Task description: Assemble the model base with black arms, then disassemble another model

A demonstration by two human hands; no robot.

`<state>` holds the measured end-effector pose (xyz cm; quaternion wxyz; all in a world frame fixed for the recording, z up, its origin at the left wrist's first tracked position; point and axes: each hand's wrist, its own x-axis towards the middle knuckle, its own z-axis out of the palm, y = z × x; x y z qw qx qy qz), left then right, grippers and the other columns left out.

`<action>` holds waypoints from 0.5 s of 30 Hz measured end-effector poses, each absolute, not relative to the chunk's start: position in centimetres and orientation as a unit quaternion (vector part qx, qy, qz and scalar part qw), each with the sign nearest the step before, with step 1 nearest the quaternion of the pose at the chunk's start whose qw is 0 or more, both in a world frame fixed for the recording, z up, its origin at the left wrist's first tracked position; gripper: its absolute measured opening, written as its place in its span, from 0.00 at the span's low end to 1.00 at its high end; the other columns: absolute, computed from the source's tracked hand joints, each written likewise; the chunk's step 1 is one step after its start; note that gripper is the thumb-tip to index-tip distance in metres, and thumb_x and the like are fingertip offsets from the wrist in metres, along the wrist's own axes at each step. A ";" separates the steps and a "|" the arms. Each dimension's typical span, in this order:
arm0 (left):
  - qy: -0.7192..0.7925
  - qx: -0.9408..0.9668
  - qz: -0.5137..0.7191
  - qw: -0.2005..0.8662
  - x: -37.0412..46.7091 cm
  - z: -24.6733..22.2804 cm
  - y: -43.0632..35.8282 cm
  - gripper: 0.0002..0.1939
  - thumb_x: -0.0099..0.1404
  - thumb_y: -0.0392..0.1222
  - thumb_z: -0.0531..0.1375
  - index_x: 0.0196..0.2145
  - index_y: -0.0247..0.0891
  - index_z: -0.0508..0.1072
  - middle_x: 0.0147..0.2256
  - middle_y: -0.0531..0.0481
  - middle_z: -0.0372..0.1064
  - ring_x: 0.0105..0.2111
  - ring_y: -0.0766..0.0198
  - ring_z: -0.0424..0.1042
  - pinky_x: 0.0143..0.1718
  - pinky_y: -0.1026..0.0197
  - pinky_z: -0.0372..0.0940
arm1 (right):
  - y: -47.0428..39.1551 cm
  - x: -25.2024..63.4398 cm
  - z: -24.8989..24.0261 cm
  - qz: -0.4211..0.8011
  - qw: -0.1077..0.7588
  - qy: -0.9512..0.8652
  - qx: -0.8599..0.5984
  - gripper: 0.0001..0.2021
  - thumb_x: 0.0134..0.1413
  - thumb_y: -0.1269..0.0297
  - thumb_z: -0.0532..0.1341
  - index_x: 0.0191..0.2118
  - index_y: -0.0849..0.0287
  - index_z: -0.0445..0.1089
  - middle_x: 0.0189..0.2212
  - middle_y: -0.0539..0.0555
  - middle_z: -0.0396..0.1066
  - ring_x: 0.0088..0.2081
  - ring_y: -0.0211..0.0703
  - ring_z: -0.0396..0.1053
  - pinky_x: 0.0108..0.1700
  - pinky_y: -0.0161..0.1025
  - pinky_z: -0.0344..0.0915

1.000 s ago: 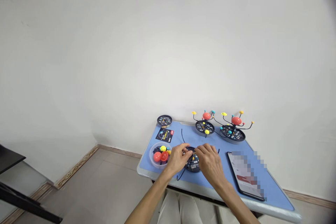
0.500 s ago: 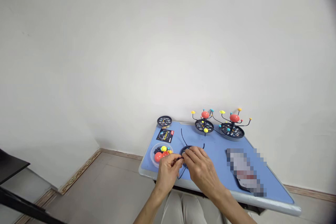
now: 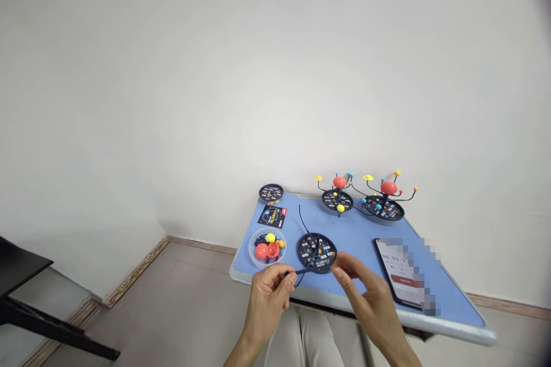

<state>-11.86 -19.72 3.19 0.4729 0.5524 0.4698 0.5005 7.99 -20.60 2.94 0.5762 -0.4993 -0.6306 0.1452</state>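
Note:
Black rods (image 3: 305, 222) join in a thin branching piece, one end of it pinched between the thumb and fingers of my left hand (image 3: 270, 298) near the table's front edge. Behind the rods lies a round black disc (image 3: 326, 245) with small printed labels, partly crossed by them. My right hand (image 3: 372, 301) is just right of the disc's front rim, thumb and fingers apart, with nothing seen between them. Left of the disc, a clear bowl (image 3: 251, 252) holds red half-spheres (image 3: 261, 251), a yellow piece (image 3: 270, 238) and small black parts.
Two planet models, one with a red ball (image 3: 340, 182) and another with a red ball (image 3: 389, 187), stand at the back of the blue table (image 3: 353, 246). A printed card (image 3: 272, 217) and another black disc (image 3: 271, 192) are back left. A phone (image 3: 398, 272) lies right.
My right hand has let go of the rods and moved right, its fingers spreading. My left hand has moved slightly lower, still pinching the rods. More of the disc is now uncovered.

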 end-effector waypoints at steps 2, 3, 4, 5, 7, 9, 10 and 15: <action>0.467 0.562 0.486 0.480 -11.6 2.7 -20.6 0.20 0.59 0.56 0.63 0.30 0.34 0.77 0.20 0.55 0.60 0.16 0.74 0.56 0.16 0.70 0.51 | -21.0 6.9 2.5 0.263 0.554 -0.617 -0.493 0.16 0.59 0.49 0.59 0.34 0.57 0.74 0.25 0.52 0.74 0.27 0.41 0.70 0.28 0.34 0.67; 0.466 0.567 0.480 0.481 -11.5 2.5 -20.9 0.19 0.59 0.56 0.62 0.29 0.34 0.76 0.20 0.56 0.59 0.16 0.74 0.56 0.16 0.70 0.51 | -21.3 6.5 2.4 0.302 0.553 -0.603 -0.488 0.18 0.59 0.47 0.58 0.31 0.57 0.73 0.24 0.51 0.73 0.26 0.40 0.69 0.27 0.33 0.66; 0.467 0.571 0.476 0.479 -11.6 2.2 -21.3 0.19 0.59 0.56 0.62 0.29 0.34 0.76 0.20 0.56 0.59 0.16 0.74 0.56 0.17 0.70 0.51 | -21.5 6.2 2.3 0.327 0.560 -0.586 -0.487 0.19 0.59 0.46 0.57 0.29 0.57 0.72 0.23 0.51 0.72 0.25 0.39 0.68 0.26 0.33 0.64; 0.471 0.573 0.475 0.474 -11.8 2.1 -21.7 0.19 0.59 0.56 0.62 0.28 0.34 0.76 0.20 0.56 0.59 0.16 0.74 0.55 0.17 0.70 0.51 | -21.7 6.2 2.3 0.341 0.570 -0.566 -0.489 0.20 0.58 0.45 0.57 0.27 0.58 0.71 0.21 0.51 0.70 0.24 0.38 0.66 0.25 0.33 0.64; 0.487 0.568 0.477 0.461 -12.7 1.7 -22.4 0.20 0.59 0.56 0.62 0.27 0.34 0.75 0.20 0.56 0.57 0.16 0.74 0.54 0.17 0.70 0.51 | -22.2 6.7 2.5 0.336 0.594 -0.522 -0.512 0.21 0.56 0.44 0.58 0.27 0.57 0.70 0.20 0.50 0.68 0.23 0.38 0.64 0.25 0.33 0.63; 0.513 0.553 0.479 0.449 -13.9 1.4 -23.0 0.21 0.59 0.57 0.61 0.27 0.34 0.75 0.19 0.57 0.56 0.17 0.74 0.53 0.17 0.70 0.51 | -22.6 7.8 2.6 0.311 0.609 -0.485 -0.545 0.21 0.54 0.42 0.59 0.26 0.57 0.69 0.19 0.50 0.66 0.24 0.39 0.65 0.26 0.33 0.63; 0.528 0.545 0.480 0.440 -14.7 1.2 -23.3 0.21 0.60 0.58 0.61 0.28 0.34 0.76 0.19 0.57 0.56 0.17 0.73 0.53 0.18 0.69 0.51 | -22.8 8.4 2.6 0.303 0.608 -0.477 -0.557 0.21 0.53 0.42 0.60 0.26 0.56 0.69 0.19 0.50 0.66 0.25 0.40 0.66 0.26 0.33 0.64; 0.577 0.557 0.515 0.301 -17.9 -0.1 -22.5 0.17 0.61 0.55 0.62 0.30 0.38 0.79 0.24 0.53 0.64 0.24 0.67 0.62 0.25 0.66 0.60 | -22.5 9.0 2.4 0.368 0.501 -0.571 -0.536 0.24 0.54 0.39 0.56 0.26 0.57 0.69 0.21 0.51 0.68 0.23 0.38 0.63 0.25 0.34 0.62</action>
